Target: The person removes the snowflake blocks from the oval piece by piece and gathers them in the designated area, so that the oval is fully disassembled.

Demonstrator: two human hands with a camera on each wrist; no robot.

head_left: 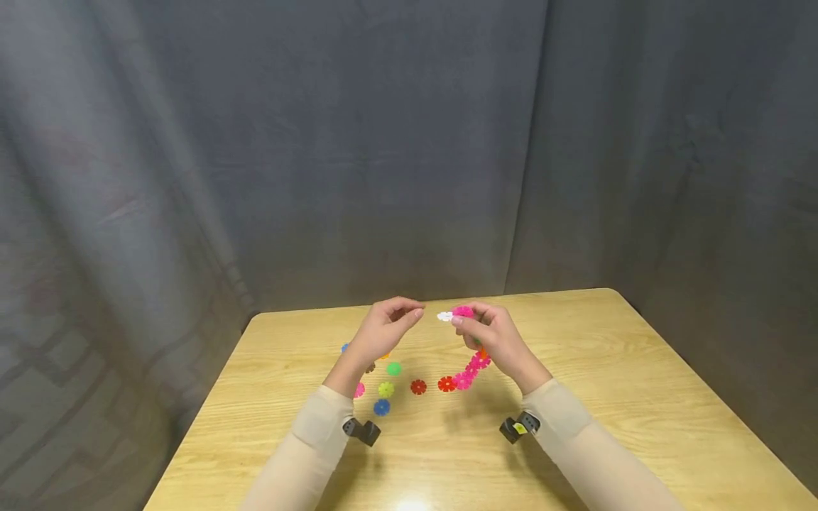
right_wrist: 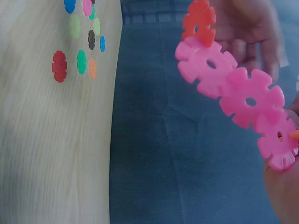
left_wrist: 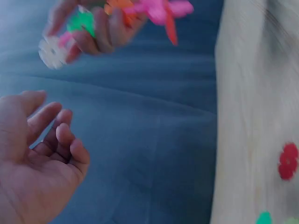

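Note:
My right hand pinches the upper end of a chain of pink snowflake discs, which hangs down toward the wooden table. A white disc sticks out at the top end, and a red disc ends the chain below. The right wrist view shows the pink chain close up with its red end disc. My left hand hovers just left of the white disc, apart from it. In the left wrist view the left hand is empty with relaxed fingers, and the white disc is above it.
Loose discs lie on the table under my left hand: red, green, yellow-green, blue and pink. A dark grey curtain hangs behind the table.

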